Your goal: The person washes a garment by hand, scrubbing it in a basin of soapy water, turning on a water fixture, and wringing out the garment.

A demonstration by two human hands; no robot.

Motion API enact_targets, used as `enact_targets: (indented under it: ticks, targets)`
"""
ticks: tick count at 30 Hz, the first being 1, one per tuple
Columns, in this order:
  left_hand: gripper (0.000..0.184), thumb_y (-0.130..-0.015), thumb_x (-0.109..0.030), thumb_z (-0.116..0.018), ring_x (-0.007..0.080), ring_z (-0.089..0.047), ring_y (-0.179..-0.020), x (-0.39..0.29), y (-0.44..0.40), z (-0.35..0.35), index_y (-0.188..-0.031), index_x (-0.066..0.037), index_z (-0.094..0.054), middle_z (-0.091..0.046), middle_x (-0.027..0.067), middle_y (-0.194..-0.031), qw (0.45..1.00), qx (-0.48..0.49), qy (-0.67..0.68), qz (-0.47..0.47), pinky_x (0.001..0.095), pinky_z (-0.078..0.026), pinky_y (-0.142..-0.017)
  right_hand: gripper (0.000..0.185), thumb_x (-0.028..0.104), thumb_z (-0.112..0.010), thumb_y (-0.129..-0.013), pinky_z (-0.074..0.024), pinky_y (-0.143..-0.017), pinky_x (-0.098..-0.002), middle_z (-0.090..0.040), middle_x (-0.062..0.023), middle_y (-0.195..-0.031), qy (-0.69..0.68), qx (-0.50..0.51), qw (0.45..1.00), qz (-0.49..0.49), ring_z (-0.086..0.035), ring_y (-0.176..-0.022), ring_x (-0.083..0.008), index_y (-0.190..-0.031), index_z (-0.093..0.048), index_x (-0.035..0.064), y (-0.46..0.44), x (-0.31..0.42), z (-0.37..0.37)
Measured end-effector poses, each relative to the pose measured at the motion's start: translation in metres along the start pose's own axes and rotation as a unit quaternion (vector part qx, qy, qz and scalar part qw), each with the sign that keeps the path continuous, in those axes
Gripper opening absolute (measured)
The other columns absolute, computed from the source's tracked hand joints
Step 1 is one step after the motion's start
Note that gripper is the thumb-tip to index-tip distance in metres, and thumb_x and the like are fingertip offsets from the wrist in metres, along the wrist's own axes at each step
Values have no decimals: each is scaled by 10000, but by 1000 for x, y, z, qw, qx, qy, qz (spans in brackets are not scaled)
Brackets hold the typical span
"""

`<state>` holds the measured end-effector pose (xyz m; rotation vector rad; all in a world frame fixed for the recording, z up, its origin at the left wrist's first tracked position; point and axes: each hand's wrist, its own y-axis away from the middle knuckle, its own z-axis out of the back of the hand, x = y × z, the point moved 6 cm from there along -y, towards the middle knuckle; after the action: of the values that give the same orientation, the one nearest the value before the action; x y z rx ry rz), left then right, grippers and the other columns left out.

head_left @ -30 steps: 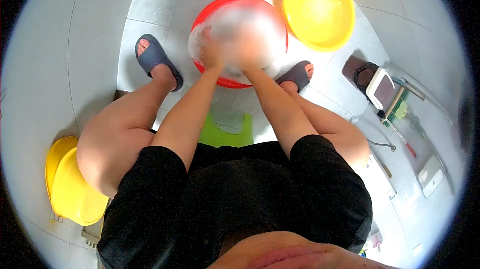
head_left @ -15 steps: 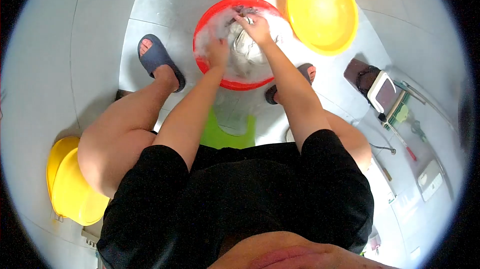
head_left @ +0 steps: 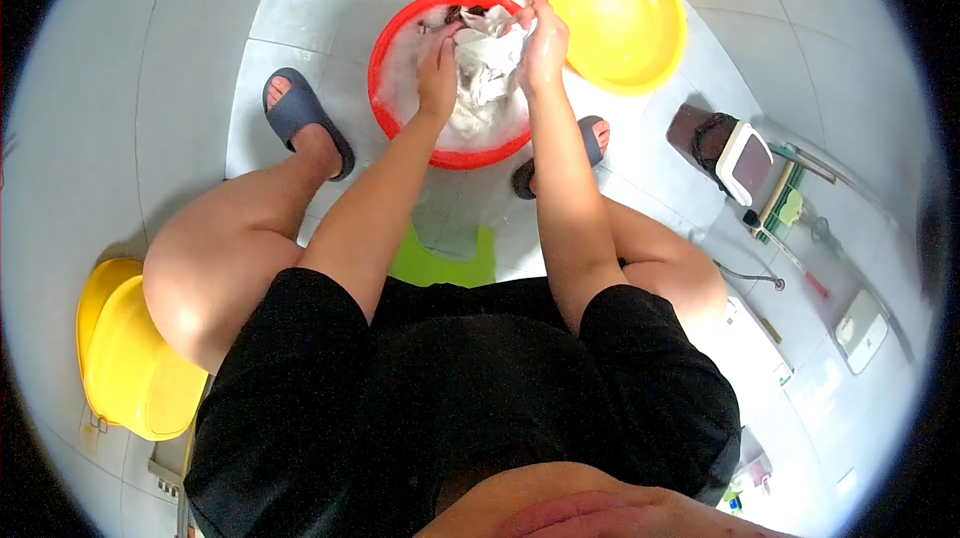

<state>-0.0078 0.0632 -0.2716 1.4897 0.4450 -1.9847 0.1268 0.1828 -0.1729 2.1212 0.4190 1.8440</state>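
The white cloth [head_left: 487,68] is bunched between my hands, in the red basin [head_left: 376,88], with suds [head_left: 403,73] around it and something dark [head_left: 455,14] by the far rim. My left hand [head_left: 437,76] lies along the cloth's left side; my right hand [head_left: 543,50] is at its right side, over the basin's right rim. Both touch the cloth, but I cannot tell how tightly either set of fingers closes on it. Wet and slippery as it looks, it would handle best gathered deep into both palms, worked fold against fold and low over the basin to keep drips inside. The yellow basin [head_left: 625,28] sits just beyond my right hand; my slippers [head_left: 300,110] flank the red one, leaving my forearms room between my knees.
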Motion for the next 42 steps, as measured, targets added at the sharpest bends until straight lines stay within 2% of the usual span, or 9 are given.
enact_targets:
  ticks: [6,13,18,22,27,30,33,34,42]
  targets:
    - [513,-1032,-343,-380,399,-655,-1026,32,-9,-14,-972,65,-685,-702,244,-1072,978,81,4,190,473,-458,-909,515,365,-501,-1055,-439,-502,-315,-536,-61,-594,58,-119,984,119,-518,-478,-172,-650,-528,49,-6,22,24]
    - [526,-978,-422,-492,387,-660,-1039,139,-16,8,-1132,45,-678,-706,256,-1091,952,20,98,288,475,-479,-921,423,356,-525,-1036,-439,-460,-318,-509,-50,-611,108,-38,993,-10,-495,-481,-137,-816,-629,11,-18,33,37]
    - [845,-916,-623,-538,413,-504,-1333,108,2,1,-1442,36,-473,-556,275,-1399,959,111,-89,244,436,-374,-1128,395,407,-602,-905,-536,-883,-481,-737,-195,-1003,602,111,749,254,-691,-976,-383,-1124,-732,105,-14,-52,4]
    - [874,-912,-616,-570,405,-456,-1384,104,5,-12,-1436,77,-468,-483,313,-1457,931,205,-7,302,433,-359,-1136,546,415,-555,-956,-80,-1194,-620,-489,-181,-1491,605,-16,777,175,-224,-1505,-387,-1417,-553,123,29,-140,-2]
    - [850,-896,-611,-595,431,-542,-1286,152,7,-8,-1343,111,-545,-557,327,-1362,922,219,-74,310,460,-418,-1077,508,389,-508,-986,-56,-1202,-612,-529,-183,-1454,581,-20,777,241,-283,-1481,-393,-1408,-566,113,37,-171,1]
    - [825,-875,-596,-623,452,-587,-1216,120,17,-10,-1275,125,-587,-612,329,-1275,922,198,-150,297,481,-453,-1033,589,457,-494,-971,26,-1208,-614,-570,-221,-1396,748,32,638,180,-371,-1434,-382,-1395,-572,55,3,-209,0]
    - [771,-846,-559,-659,463,-612,-1169,90,20,-6,-1218,115,-623,-644,321,-1219,906,176,-191,335,493,-474,-1005,611,484,-517,-953,-97,-1219,-586,-551,-233,-1417,738,165,653,36,-415,-1388,-412,-1377,-586,50,-24,-217,3]
    - [746,-848,-550,-656,461,-617,-1163,96,19,-8,-1218,98,-634,-648,318,-1214,906,175,-194,334,491,-475,-1006,569,453,-565,-942,-287,-1179,-504,-581,-221,-1389,450,-23,892,-22,-503,-1308,-391,-1324,-625,36,-68,-328,75]
    - [677,-834,-514,-679,461,-638,-1116,35,10,9,-1135,93,-677,-674,302,-1167,906,67,-136,395,474,-482,-991,519,452,-575,-948,-407,-1107,-425,-644,-134,-1328,515,313,791,-103,-585,-1236,-289,-1290,-658,70,-93,-223,-21]
